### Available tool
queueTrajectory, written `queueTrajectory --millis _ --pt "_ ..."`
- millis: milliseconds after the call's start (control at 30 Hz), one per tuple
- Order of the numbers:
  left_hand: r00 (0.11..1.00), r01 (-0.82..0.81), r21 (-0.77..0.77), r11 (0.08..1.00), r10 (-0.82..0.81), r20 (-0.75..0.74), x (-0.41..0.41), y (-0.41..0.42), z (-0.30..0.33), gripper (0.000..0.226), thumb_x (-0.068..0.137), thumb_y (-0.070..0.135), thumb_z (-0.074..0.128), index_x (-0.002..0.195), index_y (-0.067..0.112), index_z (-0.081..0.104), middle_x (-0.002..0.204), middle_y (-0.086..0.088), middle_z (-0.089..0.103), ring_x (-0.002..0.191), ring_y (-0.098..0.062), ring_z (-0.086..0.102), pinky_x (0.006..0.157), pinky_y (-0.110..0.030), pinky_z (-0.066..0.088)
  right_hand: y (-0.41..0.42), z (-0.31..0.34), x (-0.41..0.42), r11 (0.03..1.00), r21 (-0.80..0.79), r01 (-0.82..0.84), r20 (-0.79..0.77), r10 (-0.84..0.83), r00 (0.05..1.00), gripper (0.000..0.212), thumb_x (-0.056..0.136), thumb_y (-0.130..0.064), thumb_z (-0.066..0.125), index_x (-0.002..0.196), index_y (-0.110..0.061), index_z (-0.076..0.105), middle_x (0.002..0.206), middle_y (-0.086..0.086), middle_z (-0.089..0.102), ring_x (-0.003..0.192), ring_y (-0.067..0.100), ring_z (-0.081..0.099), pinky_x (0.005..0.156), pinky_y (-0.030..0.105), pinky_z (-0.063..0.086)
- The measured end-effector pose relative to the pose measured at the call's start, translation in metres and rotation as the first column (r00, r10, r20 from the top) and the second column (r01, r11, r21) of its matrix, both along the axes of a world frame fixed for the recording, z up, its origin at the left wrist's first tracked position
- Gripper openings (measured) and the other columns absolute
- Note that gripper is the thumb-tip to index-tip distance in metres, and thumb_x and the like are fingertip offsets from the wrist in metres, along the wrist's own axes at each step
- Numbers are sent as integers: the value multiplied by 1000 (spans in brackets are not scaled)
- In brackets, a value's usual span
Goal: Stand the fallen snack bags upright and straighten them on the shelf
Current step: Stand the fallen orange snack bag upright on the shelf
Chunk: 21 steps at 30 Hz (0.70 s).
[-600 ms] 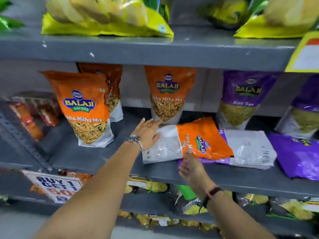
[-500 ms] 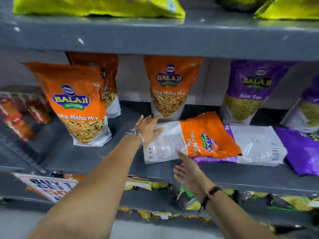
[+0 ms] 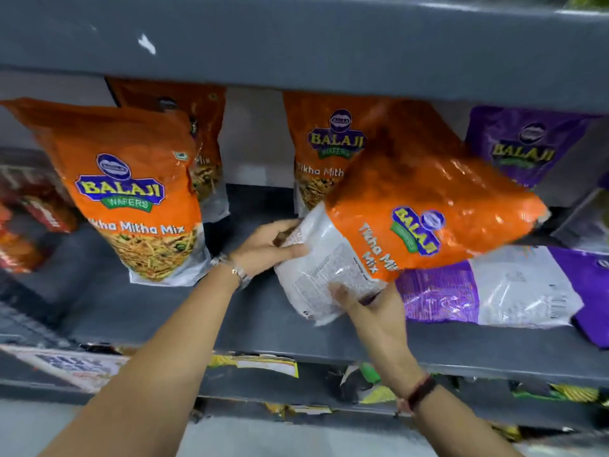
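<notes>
An orange Tikha Mitha Mix bag (image 3: 418,206) is tilted in mid-air over the grey shelf (image 3: 184,311), its white bottom end low at the left, its top raised to the right. My left hand (image 3: 267,245) grips the white end from the left. My right hand (image 3: 369,311) holds the same end from below. Under it a purple bag (image 3: 487,291) lies flat on its back. Upright orange bags stand at the left (image 3: 131,192), behind that one (image 3: 201,133) and at the centre back (image 3: 323,150).
An upright purple Balaji bag (image 3: 524,146) stands at the back right, with another purple bag (image 3: 590,288) lying at the far right. The shelf above (image 3: 296,44) hangs low over the bags. Red packets (image 3: 29,222) sit at the far left. Lower shelves hold yellow packets (image 3: 260,362).
Both hands have closed on the fallen orange bag and lifted it off the purple bag, tipping its top up to the right. The camera has moved closer.
</notes>
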<state>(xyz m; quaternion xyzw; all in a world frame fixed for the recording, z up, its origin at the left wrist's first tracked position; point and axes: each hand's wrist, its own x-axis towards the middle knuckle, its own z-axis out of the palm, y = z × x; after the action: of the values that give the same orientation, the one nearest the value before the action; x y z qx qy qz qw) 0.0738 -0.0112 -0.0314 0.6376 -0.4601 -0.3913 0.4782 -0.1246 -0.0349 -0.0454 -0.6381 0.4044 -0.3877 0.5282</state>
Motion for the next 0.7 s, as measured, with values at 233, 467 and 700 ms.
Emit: queueTrajectory --millis 233,467,700 --pt "991 -127 -44 991 129 43 1 17 -28 56 70 0 69 118 12 43 103 8 56 93 5 52 73 -1 46 -39 10 11 934 -224 -279 -334 195 922 52 70 -11 74 114 -5 48 98 -3 57 89 10 50 64 -5 34" --pt "935 -355 -78 932 354 -31 12 -1 -29 45 76 -8 58 117 0 40 79 4 51 65 14 57 81 -17 48 0 -25 9 935 -290 -206 -203 150 968 54 73 -40 65 120 -23 44 115 -9 57 108 2 52 90 17 44" --pt "937 -345 -185 920 325 -127 -17 31 -24 73 49 84 46 101 33 41 102 24 42 84 28 48 78 2 40 -45 -1 23 992 -123 -22 8 23 1000 38 93 -37 31 123 -20 45 120 -6 48 116 11 43 93 11 32"
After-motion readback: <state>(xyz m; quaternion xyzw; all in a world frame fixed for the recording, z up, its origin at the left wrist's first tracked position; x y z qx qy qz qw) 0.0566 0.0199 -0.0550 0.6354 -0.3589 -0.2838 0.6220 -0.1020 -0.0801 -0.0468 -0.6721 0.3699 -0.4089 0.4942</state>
